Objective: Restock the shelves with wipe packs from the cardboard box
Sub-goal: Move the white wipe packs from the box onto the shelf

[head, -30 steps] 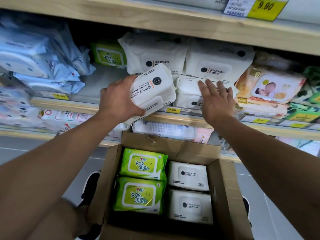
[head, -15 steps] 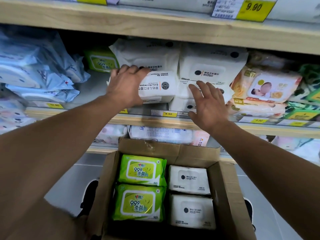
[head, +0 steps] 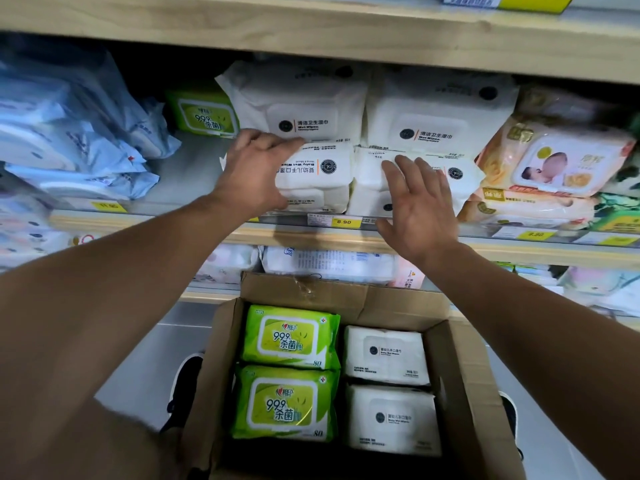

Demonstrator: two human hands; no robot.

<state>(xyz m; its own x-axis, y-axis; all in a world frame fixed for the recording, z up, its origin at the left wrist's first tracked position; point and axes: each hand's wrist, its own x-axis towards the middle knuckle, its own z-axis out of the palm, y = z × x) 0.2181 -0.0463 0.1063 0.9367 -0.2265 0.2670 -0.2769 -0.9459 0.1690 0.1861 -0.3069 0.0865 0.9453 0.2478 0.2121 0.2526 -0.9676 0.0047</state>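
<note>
My left hand [head: 256, 171] grips a white wipe pack [head: 322, 174] from its left end, fingers over its top and thumb underneath. The pack lies on another white pack at the front of the middle shelf [head: 138, 220]. My right hand [head: 419, 209] is flat with straight fingers, touching the neighbouring white pack [head: 367, 174] just to the right. Below me the open cardboard box [head: 464, 375] holds two green wipe packs [head: 291, 337] on the left and two white wipe packs [head: 384, 355] on the right.
Larger white packs [head: 311, 105] stand behind the stack. A green pack [head: 204, 112] sits further back left, blue packs [head: 69, 133] at far left, and orange baby-wipe packs [head: 561, 157] at right. Yellow price tags [head: 343, 222] line the shelf edge. A lower shelf holds more packs.
My left hand carried the white pack from in front of the shelf onto it and laid it flat on the left stack. My right hand stayed against the neighbouring pack.
</note>
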